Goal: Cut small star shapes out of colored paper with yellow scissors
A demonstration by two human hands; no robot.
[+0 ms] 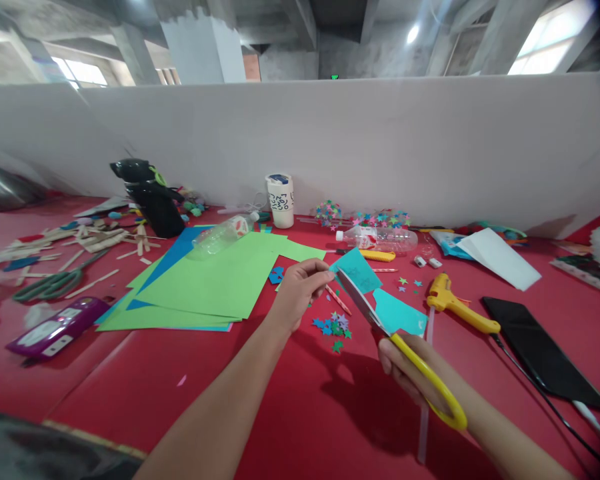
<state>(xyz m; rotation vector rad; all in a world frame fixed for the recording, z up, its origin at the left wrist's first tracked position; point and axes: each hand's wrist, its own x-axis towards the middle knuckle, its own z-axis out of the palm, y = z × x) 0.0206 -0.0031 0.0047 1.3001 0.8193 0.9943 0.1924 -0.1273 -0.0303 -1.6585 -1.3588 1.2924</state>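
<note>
My left hand (pixel 299 293) pinches the left corner of a small blue piece of paper (pixel 361 270) above the table. Faint drawn lines show on that sheet. Yellow-handled scissors (pixel 423 370) are gripped in my right hand (pixel 405 367), their blades angled up and left to the paper near my left fingertips. Whether the blades are parted is hard to make out. Behind the scissors lies another light-blue paper piece (pixel 400 313). Small coloured stars (pixel 335 325) are heaped below the paper, beside a striped pencil (pixel 339 300).
Green sheets (pixel 195 283) spread at left, near a clear bottle (pixel 225 233), black flask (pixel 153 200) and purple device (pixel 60 330). At right are a yellow glue gun (pixel 457 305) and black tablet (pixel 543 350). A second bottle (pixel 380 239) lies behind the paper, before a white partition (pixel 300 133).
</note>
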